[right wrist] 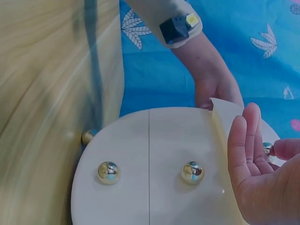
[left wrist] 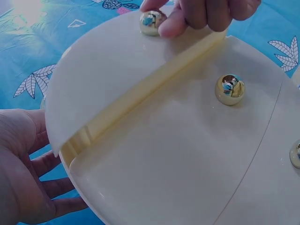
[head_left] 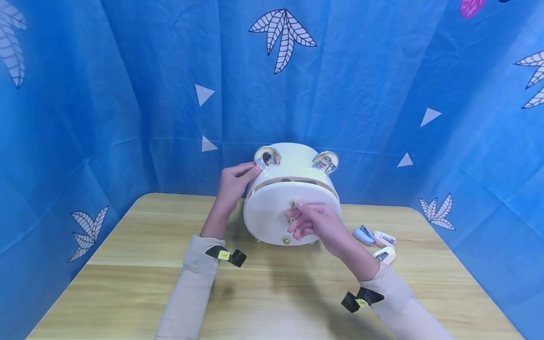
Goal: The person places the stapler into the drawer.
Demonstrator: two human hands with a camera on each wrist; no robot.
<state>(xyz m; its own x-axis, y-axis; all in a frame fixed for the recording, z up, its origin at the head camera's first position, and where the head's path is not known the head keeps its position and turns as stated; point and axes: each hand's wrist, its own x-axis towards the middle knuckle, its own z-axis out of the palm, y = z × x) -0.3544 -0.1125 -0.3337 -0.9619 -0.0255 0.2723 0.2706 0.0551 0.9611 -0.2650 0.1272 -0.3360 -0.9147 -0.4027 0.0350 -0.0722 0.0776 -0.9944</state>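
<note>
A white rounded drawer box [head_left: 293,160] with two shiny ears stands on the table, its front toward me. Its top drawer [left wrist: 108,75] is pulled partly out, a cream edge showing below its front. My right hand [head_left: 316,222] pinches the top gold knob [left wrist: 151,22] between thumb and index finger, the other fingers held off the front. Below are the middle knob [right wrist: 192,173] and the bottom knob [right wrist: 108,173]. My left hand [head_left: 233,186] rests against the box's left side, fingers extended along it, thumb near the left ear [head_left: 267,156].
To the right of the box lie a blue mini stapler [head_left: 363,234] and two white ones, one farther back [head_left: 385,239] and one nearer my right forearm [head_left: 385,255]. A blue patterned curtain [head_left: 170,118] hangs round the back and sides of the wooden table [head_left: 127,264].
</note>
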